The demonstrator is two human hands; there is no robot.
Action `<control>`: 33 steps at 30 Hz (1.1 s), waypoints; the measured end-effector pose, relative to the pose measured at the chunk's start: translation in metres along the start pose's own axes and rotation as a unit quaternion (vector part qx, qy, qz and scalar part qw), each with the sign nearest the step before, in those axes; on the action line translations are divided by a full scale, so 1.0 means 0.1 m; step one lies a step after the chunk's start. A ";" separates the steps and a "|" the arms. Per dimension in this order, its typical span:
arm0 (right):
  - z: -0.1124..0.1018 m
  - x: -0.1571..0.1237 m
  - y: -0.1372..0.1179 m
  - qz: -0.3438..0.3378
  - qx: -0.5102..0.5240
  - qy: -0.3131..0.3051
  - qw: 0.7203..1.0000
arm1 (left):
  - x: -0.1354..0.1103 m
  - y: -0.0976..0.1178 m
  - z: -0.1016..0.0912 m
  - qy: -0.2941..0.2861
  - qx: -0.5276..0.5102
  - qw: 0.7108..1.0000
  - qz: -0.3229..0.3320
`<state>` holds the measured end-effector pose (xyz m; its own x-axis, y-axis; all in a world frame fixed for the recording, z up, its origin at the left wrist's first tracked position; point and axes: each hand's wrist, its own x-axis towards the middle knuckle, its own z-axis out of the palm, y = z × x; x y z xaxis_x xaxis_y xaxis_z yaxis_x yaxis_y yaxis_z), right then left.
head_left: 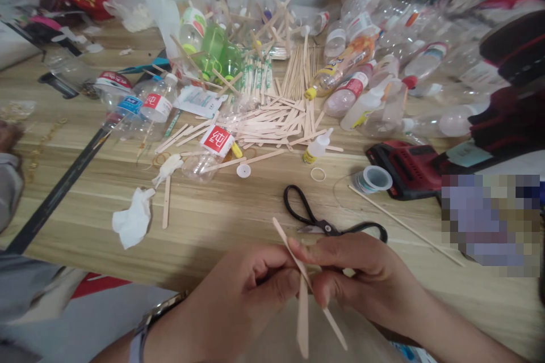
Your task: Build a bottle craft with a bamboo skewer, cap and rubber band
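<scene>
Two flat wooden craft sticks cross each other between my hands, in front of the table's near edge. My left hand (270, 281) pinches one craft stick (302, 320) that points down toward me. The other craft stick (335, 326) slants from upper left to lower right, and my right hand (351, 269) grips it between thumb and fingers near the crossing. Whether the sticks are joined where they cross is hidden by my fingers. Black-handled scissors (327, 227) lie just beyond my right hand, spread apart on the table.
Loose craft sticks (272, 122) are heaped mid-table, with clear plastic bottles (361, 74) behind and beside them. A small glue bottle (315, 147), a spool (374, 178), a thin wooden skewer (409, 227) and a red-black power tool (404, 167) lie nearer. Another person's arm (8, 181) is at left.
</scene>
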<state>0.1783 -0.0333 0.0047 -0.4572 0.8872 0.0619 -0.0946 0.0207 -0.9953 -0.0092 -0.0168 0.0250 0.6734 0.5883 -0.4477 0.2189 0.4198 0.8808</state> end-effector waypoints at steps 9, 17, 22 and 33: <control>0.00 0.00 0.02 0.014 -0.023 0.003 1.000 | -0.02 -0.02 -0.01 0.007 0.029 1.000 -0.007; 0.02 -0.01 0.02 0.011 -0.003 0.011 1.000 | 0.00 -0.01 -0.01 -0.001 0.024 1.000 -0.013; 0.01 -0.01 0.02 0.022 -0.011 0.003 1.000 | 0.00 -0.02 -0.01 0.001 0.035 0.999 -0.017; -0.11 0.02 -0.01 0.020 -0.187 0.095 0.977 | 0.08 -0.02 -0.05 0.027 -0.037 0.999 -0.007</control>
<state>0.1868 -0.0268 0.0046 -0.2772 0.9599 0.0425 0.2672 0.1195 -0.9562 -0.0076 -0.0091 0.0193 0.6317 0.6171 -0.4692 0.1733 0.4776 0.8613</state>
